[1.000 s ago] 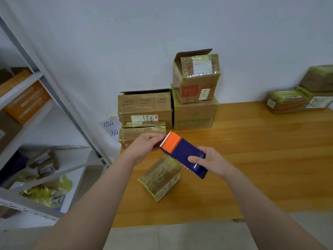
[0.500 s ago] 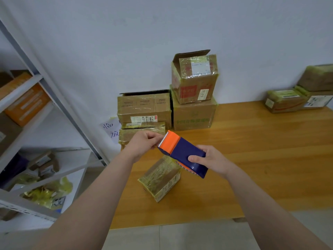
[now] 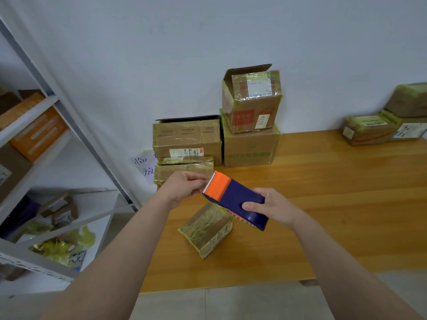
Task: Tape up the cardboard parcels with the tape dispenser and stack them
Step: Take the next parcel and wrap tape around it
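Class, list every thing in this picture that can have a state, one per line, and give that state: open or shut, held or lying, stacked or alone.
tape dispenser: held in the air by the right hand
left hand: fingers pinched at the dispenser's toothed end
small parcel: wrapped in tape, lying alone on the table
top box: flap open, stacked on a shut box
left box: flap raised, on flatter parcels

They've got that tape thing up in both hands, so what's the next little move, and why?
Probably draw the tape end out and bring it down to the small tape-wrapped cardboard parcel on the wooden table. The right hand grips the blue-and-orange tape dispenser in the air, the left hand pinches at its toothed edge, and the parcel lies just below.
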